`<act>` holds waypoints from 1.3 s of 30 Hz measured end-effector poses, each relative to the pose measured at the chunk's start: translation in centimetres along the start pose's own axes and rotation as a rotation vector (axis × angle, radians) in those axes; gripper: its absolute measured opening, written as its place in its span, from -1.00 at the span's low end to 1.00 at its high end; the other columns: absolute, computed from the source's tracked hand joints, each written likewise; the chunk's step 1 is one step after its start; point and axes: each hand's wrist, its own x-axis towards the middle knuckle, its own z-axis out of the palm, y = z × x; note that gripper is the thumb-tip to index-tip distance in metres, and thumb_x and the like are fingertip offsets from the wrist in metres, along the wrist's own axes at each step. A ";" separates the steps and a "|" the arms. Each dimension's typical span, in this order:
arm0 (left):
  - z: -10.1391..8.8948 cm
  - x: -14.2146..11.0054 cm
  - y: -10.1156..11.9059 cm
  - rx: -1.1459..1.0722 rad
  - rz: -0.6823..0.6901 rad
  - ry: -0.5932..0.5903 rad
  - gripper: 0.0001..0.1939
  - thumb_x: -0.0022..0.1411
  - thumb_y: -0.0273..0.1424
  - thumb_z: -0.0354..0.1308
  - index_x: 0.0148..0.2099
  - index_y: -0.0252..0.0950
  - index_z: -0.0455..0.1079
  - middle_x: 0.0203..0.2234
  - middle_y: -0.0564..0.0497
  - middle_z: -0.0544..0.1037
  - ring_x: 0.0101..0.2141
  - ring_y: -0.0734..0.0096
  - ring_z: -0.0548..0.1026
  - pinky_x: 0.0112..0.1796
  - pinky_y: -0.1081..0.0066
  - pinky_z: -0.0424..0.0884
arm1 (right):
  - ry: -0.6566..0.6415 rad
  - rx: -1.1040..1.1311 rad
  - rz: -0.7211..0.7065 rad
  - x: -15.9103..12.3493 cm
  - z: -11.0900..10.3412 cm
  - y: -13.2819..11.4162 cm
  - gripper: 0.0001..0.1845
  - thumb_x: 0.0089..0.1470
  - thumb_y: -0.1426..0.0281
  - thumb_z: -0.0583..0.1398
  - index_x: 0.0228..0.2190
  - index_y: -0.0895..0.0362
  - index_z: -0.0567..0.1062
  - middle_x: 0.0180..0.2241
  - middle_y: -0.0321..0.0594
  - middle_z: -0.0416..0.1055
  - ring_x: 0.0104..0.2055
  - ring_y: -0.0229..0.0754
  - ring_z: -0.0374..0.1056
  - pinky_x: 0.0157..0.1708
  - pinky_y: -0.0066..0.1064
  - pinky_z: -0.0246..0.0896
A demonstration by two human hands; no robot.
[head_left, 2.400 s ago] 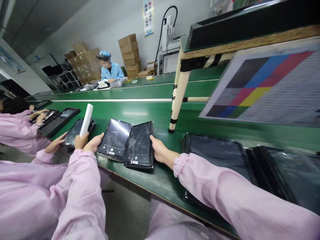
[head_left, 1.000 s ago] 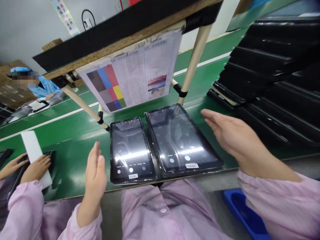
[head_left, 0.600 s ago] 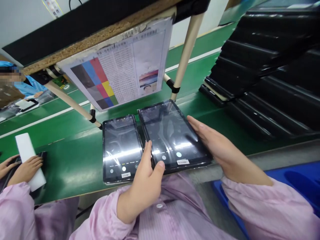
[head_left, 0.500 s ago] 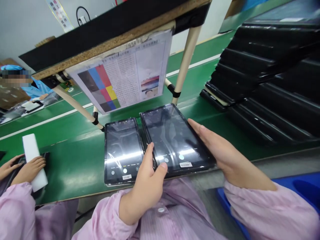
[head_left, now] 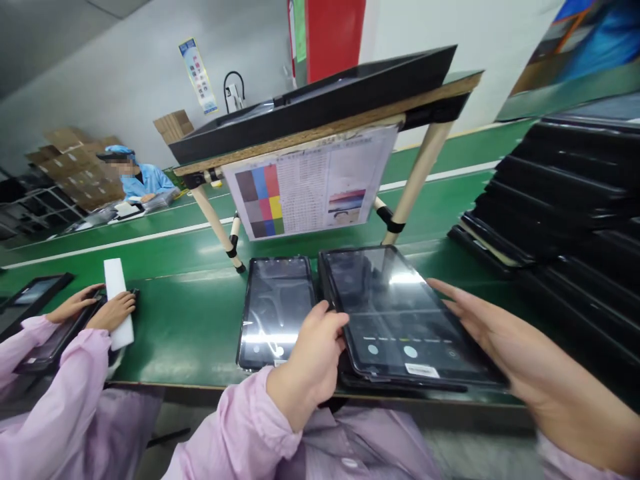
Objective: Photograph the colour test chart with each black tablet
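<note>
Smooth green table (head_left: 185, 333), pale stripe on far side. Right: stacked shiny black slabs (head_left: 555, 180). Far middle: chipboard-edged shelf (head_left: 320, 127) on cream pipe legs; printed sheet (head_left: 310, 180) below it, color blocks left, photo right, text too small to read. Near middle: right tablet (head_left: 395, 300), glossy, between both hands, dark flat piece (head_left: 425, 385) under its near edge; left tablet (head_left: 277, 287) just beside. Right hand (head_left: 520, 360): fingers nearly straight along right edge, can't tell if gripping. Left hand (head_left: 313, 350): curled, pinching left edge. White label (head_left: 421, 370) on right tablet, print unreadable.
</note>
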 end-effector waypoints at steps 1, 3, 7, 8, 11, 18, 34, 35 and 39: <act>0.0 0.1 -0.1 0.054 0.003 -0.049 -0.47 0.08 -0.43 0.20 0.13 -0.34 0.30 -0.14 -0.13 0.56 -0.11 0.26 0.56 0.00 0.28 0.43 | 0.029 -0.024 0.013 -0.3 0.3 0.2 -0.48 0.09 0.19 0.21 0.09 0.02 0.53 -0.07 -0.05 0.57 -0.13 0.04 0.55 -0.45 -0.40 0.50; -0.5 -0.2 -0.2 0.183 0.112 -0.112 -0.48 0.11 -0.41 0.20 0.14 -0.33 0.33 -0.04 -0.16 0.55 0.01 0.19 0.52 0.07 0.26 0.39 | 0.083 -0.040 0.026 -1.3 1.2 0.7 -0.48 0.06 0.18 0.24 0.09 -0.06 0.53 -0.04 -0.16 0.56 -0.03 0.00 0.52 -0.31 -0.43 0.52; -2.8 -1.6 -0.2 0.484 0.572 -0.007 -0.21 0.15 -0.33 0.26 0.38 -0.29 0.10 0.27 -0.22 0.30 0.27 0.09 0.28 0.26 0.17 0.21 | 0.023 0.103 -0.347 -3.9 3.8 1.5 -0.38 0.09 0.02 0.25 0.17 -0.16 0.43 0.13 -0.28 0.45 0.16 -0.05 0.39 0.15 -0.30 0.35; -3.6 -1.9 -0.1 0.560 0.693 0.017 -0.17 0.17 -0.30 0.25 0.41 -0.29 0.03 0.31 -0.24 0.24 0.30 0.07 0.24 0.28 0.13 0.18 | -0.018 0.169 -0.455 -4.3 4.6 1.6 -0.37 0.09 -0.01 0.26 0.17 -0.16 0.43 0.18 -0.29 0.40 0.22 -0.08 0.34 0.22 -0.31 0.26; -6.1 -2.2 0.5 0.768 1.038 0.143 -0.13 0.21 -0.24 0.23 0.45 -0.23 -0.09 0.33 -0.26 0.16 0.31 -0.01 0.21 0.28 0.02 0.17 | -0.195 0.359 -0.578 -4.5 7.1 1.8 -0.38 0.07 -0.05 0.29 0.11 -0.09 0.46 0.21 -0.25 0.36 0.27 -0.10 0.28 0.27 -0.29 0.21; -9.3 -1.6 0.9 1.169 1.124 0.411 0.25 0.04 -0.18 0.38 0.48 -0.28 -0.41 0.20 -0.36 0.16 0.22 -0.17 0.25 0.18 -0.14 0.26 | -0.482 0.417 -0.365 -3.5 10.7 1.9 -0.45 0.06 -0.11 0.27 -0.06 -0.01 0.53 0.02 -0.19 0.53 0.21 0.01 0.34 0.19 -0.12 0.35; -9.8 -0.5 0.4 1.238 1.056 0.420 0.28 0.04 -0.18 0.40 0.45 -0.34 -0.49 0.18 -0.42 0.14 0.20 -0.20 0.26 0.15 -0.20 0.28 | -0.459 0.316 -0.422 -2.8 11.2 2.6 -0.40 0.08 -0.16 0.20 -0.06 0.01 0.52 0.08 -0.19 0.49 0.29 0.05 0.24 0.21 -0.06 0.31; -9.9 -0.5 0.4 1.239 1.060 0.421 0.26 0.05 -0.17 0.39 0.44 -0.35 -0.48 0.19 -0.43 0.14 0.21 -0.21 0.25 0.15 -0.20 0.28 | -0.459 0.316 -0.425 -2.7 11.2 2.7 -0.41 0.08 -0.15 0.20 -0.06 0.01 0.52 0.08 -0.19 0.49 0.29 0.05 0.24 0.21 -0.05 0.31; -10.1 -0.3 0.4 1.254 1.062 0.423 0.29 0.04 -0.11 0.41 0.44 -0.37 -0.46 0.19 -0.46 0.15 0.21 -0.22 0.26 0.15 -0.19 0.27 | -0.452 0.299 -0.432 -2.8 11.3 2.6 -0.42 0.07 -0.16 0.20 -0.08 0.00 0.52 0.06 -0.18 0.50 0.29 0.06 0.25 0.19 -0.05 0.32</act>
